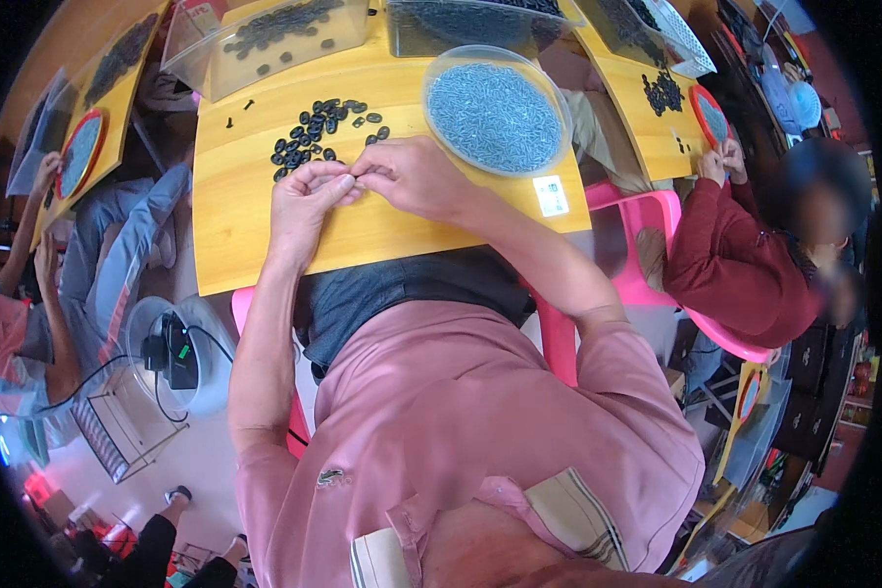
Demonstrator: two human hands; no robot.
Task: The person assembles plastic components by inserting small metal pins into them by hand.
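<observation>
Both hands meet over a yellow surface; left hand and right hand each pinch something tiny, too small to tell, beside black parts; a dish of grey pins sits near.

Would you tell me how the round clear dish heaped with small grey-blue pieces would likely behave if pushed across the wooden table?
The round clear dish would probably slide flat rather than tip, being wide and shallow. It looks heavy for its size, filled with small grey-blue pieces. A sharp shove might spill some, since they lie loose and heaped near the rim of the dish on the wooden table.
</observation>
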